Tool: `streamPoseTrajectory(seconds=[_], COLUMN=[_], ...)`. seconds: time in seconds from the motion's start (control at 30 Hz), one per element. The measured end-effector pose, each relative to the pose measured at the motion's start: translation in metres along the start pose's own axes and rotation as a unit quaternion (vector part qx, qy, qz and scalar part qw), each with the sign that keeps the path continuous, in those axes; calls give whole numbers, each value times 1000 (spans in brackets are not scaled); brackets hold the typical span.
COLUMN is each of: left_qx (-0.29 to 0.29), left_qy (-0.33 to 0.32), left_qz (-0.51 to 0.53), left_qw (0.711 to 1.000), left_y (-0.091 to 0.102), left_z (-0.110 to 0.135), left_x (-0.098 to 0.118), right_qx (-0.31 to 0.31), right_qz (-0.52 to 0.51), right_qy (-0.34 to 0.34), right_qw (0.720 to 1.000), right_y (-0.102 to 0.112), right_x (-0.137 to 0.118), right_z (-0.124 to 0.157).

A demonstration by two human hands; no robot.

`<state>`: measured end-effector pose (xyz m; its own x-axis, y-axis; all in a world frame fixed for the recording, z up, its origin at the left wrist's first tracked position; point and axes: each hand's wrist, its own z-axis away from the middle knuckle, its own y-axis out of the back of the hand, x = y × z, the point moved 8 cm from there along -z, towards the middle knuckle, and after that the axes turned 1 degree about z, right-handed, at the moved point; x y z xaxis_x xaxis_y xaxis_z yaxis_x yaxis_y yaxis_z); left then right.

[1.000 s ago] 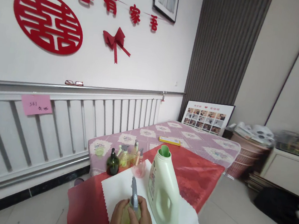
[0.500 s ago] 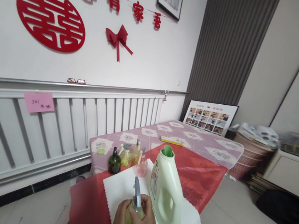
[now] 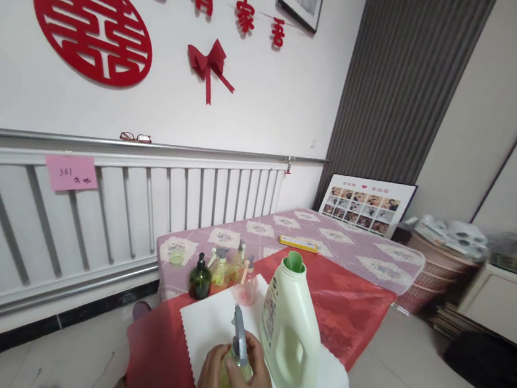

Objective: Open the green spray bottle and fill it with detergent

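Observation:
Both hands are wrapped round a small yellow-green spray bottle with a grey trigger head. My left hand grips its left side, and my right hand holds it from the right with the thumb across the front. The lower part of the bottle is hidden by my fingers. Just right of my hands stands a large pale green detergent jug with a handle, its mouth uncapped and showing a green spout. Under them lies a white scalloped-edge mat.
Beyond the mat stand a dark green pump bottle, a pink spray bottle and a yellowish bottle. A yellow flat case lies farther back. A red cloth covers part of the table. A white radiator runs along the wall.
The view has shifted slightly, so the scene sits a little farther right. Both hands keep their hold on the spray bottle; nothing on the table has visibly moved.

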<state>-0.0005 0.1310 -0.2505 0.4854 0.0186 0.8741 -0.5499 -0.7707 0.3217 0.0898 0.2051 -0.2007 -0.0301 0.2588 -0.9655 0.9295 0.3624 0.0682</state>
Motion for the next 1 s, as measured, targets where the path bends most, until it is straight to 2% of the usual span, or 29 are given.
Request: streamPoseTrajectory(seconds=[0.33, 0.5, 0.77, 0.93, 1.0], left_qx=[-17, -17, -8, 9, 13], left_qy=[-4, -11, -16, -44, -49], left_qz=[-30, -27, -28, -31, -41], left_qw=[999, 999, 999, 998, 998], left_y=[0, -2, -2, -2, -2], left_z=[0, 0, 1, 1, 2], left_x=[-1, -4, -9, -7, -7], right_qx=[-47, -12, -65, -38, -45], right_qz=[43, 33, 68, 58, 58], right_qy=[52, 13, 46, 20, 17], right_qw=[997, 999, 994, 997, 997], right_y=[1, 4, 1, 4, 3], right_x=[-2, 14, -7, 1, 0], right_z=[-3, -5, -4, -6, -8])
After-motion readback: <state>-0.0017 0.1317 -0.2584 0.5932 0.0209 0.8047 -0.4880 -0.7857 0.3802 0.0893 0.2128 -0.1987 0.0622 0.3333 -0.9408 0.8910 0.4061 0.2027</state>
